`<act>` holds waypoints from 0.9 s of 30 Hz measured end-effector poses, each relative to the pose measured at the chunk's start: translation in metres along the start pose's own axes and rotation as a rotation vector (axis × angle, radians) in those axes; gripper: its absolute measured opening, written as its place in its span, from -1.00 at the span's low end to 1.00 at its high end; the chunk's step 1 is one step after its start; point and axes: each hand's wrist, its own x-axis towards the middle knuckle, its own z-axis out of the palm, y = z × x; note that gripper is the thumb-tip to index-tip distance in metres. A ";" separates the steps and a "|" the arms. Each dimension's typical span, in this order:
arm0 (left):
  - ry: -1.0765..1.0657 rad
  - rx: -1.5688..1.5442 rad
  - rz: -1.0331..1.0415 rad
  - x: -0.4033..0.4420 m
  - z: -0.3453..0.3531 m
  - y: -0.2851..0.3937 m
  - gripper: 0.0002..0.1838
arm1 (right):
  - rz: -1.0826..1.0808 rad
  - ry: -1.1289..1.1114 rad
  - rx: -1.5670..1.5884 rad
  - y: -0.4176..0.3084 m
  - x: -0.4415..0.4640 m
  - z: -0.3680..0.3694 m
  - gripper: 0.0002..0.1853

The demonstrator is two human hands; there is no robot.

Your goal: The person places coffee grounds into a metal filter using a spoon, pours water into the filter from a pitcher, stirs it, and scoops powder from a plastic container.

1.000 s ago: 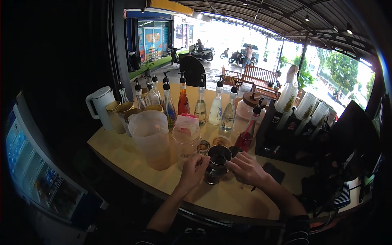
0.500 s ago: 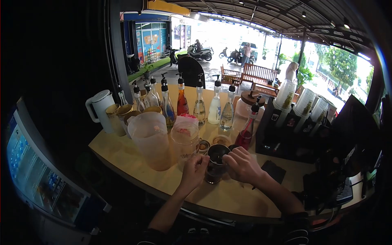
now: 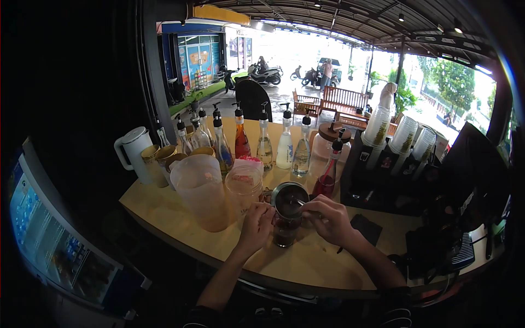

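Near the counter's front stands a dark glass vessel, with a round metal-rimmed strainer or filter cup tilted above it. My left hand pinches the left side of the round cup's rim. Over its right side, my right hand has its fingers closed on a thin, shiny spoon-like handle that reaches into the cup. What lies inside the cup is too dark to make out. A clear plastic jar is just behind my left hand.
A large translucent pitcher and a white jug stand left. Pump bottles line the back, with a red syrup bottle and lidded jar to the right. Stacked plastic cups sit in a black holder.
The round cup has tilted up toward the camera and its inside shows more. My right hand has shifted slightly, and a shiny handle now shows at its fingertips. The camera view has shifted a little.
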 end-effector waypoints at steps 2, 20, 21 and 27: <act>0.009 0.007 0.029 -0.001 0.002 -0.002 -0.79 | 0.133 0.046 0.037 -0.002 0.000 -0.004 -0.88; 0.010 0.428 0.271 0.000 -0.003 0.015 -0.82 | 0.353 -0.194 0.208 0.003 0.008 -0.032 -0.88; 0.005 0.433 0.262 0.000 -0.002 0.014 -0.82 | 0.352 -0.191 0.204 0.004 0.008 -0.029 -0.88; 0.015 0.420 0.244 -0.001 -0.001 0.014 -0.82 | 0.373 -0.141 0.289 0.004 0.002 -0.020 -0.84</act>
